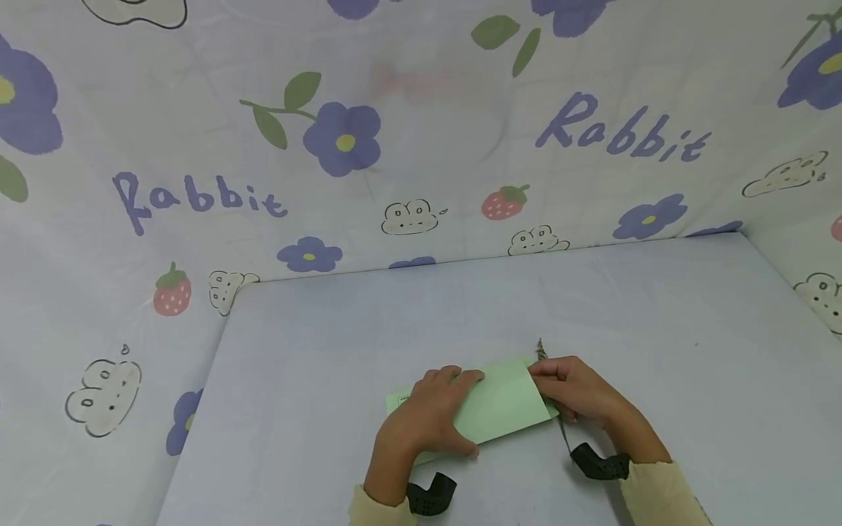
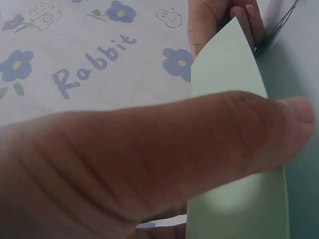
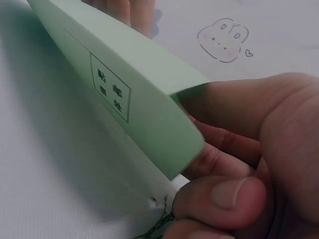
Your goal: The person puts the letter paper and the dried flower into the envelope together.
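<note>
A pale green envelope (image 1: 506, 405) (image 2: 234, 64) (image 3: 134, 99) is held just above the table, its printed box of characters facing the right wrist view. My left hand (image 1: 427, 424) (image 2: 149, 159) grips its left half, fingers over the top edge and thumb across the face. My right hand (image 1: 579, 391) (image 3: 259, 149) pinches the envelope's right end, which gapes slightly. A thin dark sprig (image 1: 541, 351) (image 3: 159, 224) runs under the right hand's fingers and sticks out above and below them; whether they grip it is unclear.
The table (image 1: 395, 321) is covered with pale blue cloth. A printed sheet with flowers, strawberries and "Rabbit" lettering (image 1: 395, 146) hangs behind and on both sides. Black wrist mounts (image 1: 430, 497) (image 1: 598, 464) sit on both forearms.
</note>
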Motion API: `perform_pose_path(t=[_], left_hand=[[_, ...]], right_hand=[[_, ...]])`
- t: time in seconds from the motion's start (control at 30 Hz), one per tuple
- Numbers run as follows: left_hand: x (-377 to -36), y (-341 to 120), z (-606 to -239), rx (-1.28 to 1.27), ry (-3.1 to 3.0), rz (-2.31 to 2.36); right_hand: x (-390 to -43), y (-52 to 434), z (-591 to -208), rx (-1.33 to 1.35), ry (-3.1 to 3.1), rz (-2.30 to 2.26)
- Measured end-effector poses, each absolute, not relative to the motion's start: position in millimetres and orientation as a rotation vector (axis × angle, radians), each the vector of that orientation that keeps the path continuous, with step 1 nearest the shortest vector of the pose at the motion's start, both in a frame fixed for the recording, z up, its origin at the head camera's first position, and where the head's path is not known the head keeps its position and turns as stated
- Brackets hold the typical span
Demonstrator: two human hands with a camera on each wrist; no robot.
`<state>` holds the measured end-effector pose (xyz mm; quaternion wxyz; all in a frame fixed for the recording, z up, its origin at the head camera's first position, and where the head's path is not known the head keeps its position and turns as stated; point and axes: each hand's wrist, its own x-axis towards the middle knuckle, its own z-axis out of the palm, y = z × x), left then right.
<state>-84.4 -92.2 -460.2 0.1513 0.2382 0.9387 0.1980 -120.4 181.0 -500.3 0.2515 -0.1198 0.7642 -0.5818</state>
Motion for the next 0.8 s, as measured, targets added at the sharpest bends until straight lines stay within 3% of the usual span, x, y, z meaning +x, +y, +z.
perform_pose_path(t=[0.8], left_hand=[[-84.8,-99.1,-461.2,0.679,2.68,0.619]], right_hand=[[-121.0,194.2,-493.4,-0.161,2.224,-1.633]])
